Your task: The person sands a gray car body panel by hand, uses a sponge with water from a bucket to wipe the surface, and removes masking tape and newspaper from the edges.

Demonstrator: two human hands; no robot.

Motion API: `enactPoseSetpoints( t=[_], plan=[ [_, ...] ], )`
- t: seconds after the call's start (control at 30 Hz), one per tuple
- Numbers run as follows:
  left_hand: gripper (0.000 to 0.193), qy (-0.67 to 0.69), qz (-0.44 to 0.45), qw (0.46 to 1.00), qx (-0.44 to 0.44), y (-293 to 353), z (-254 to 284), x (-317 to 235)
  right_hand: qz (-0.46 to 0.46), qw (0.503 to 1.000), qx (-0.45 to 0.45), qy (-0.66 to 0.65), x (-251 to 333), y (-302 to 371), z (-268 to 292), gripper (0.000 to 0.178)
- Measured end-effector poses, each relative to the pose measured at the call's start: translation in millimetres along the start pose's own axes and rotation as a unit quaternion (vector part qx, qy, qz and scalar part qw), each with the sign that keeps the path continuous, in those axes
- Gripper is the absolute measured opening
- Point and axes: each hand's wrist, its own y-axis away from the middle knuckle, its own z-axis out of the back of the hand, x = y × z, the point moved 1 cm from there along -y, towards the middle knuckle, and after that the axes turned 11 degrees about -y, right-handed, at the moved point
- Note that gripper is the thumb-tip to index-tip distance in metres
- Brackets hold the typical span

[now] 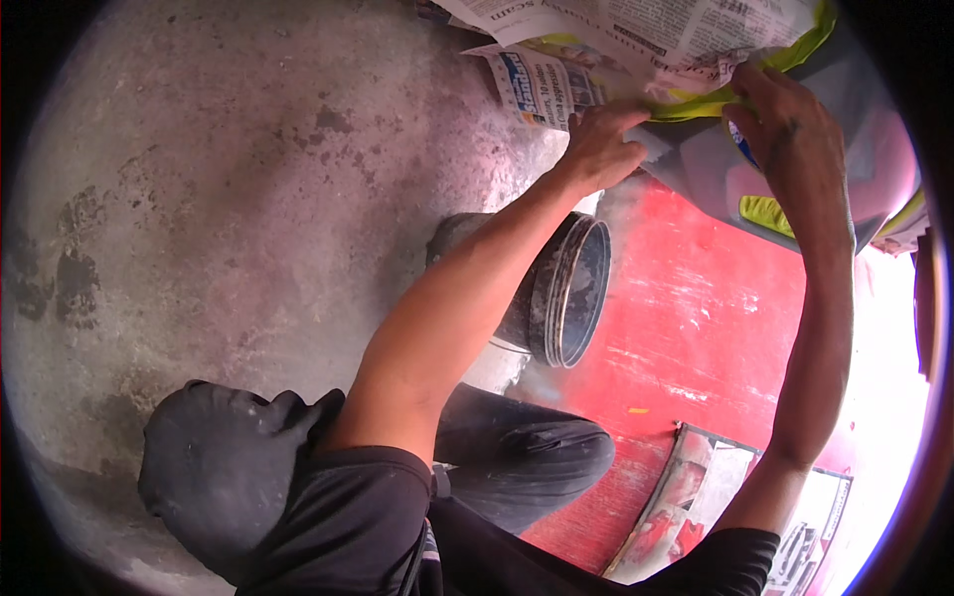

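At the upper right, printed newspaper sheets [636,40] lie over a smooth grey curved panel [686,159]. A lime-yellow strip of masking tape [696,105] runs along the paper's edge. My left hand [601,149] is at the strip's left end, its index finger stretched onto the tape and its thumb apart. Farther right, my right hand [790,124] has its fingers and thumb closed round the tape at the paper's edge. Part of a blue-and-white round thing shows beneath that hand; its kind is hidden. A lime-yellow patch [765,215] marks the panel lower down.
Below my left forearm, a dark, stained bucket [571,288] lies tipped with its mouth to the right. A red scuffed surface [686,318] stretches under the panel, with a printed sheet [715,477] at the bottom. Stained concrete [248,199] fills the left.
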Motion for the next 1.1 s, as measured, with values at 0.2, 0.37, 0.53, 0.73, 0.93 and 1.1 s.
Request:
enactPoseSetpoints(
  t=[0.2, 0.37, 0.53, 0.73, 0.93, 1.1],
  plan=[
    [0.058, -0.107, -0.02, 0.994, -0.014, 3, -6, 1, 0.022, 1.0, -0.007, 0.0, 6, -7, 1, 0.028],
    [0.061, -0.107, 0.0, 0.994, 0.007, 4, -5, -7, 0.024, 1.0, -0.002, 0.01, 7, -11, 0, 0.023],
    [0.061, -0.061, 0.019, 0.998, 0.011, 2, -4, -6, 0.027, 0.999, -0.013, 0.016, 5, -13, -2, 0.021],
    [0.061, -0.088, -0.004, 0.996, 0.013, 4, -3, -11, -0.029, 0.998, 0.001, -0.056, 7, -11, 2, 0.019],
    [0.064, -0.068, -0.005, 0.998, 0.005, 7, -5, -14, -0.048, 0.985, -0.005, -0.164, -9, -10, 11, 0.019],
    [0.064, -0.033, -0.005, 0.999, 0.006, 8, -4, -17, -0.061, 0.986, -0.032, -0.154, -11, -6, 8, 0.017]
  ],
)
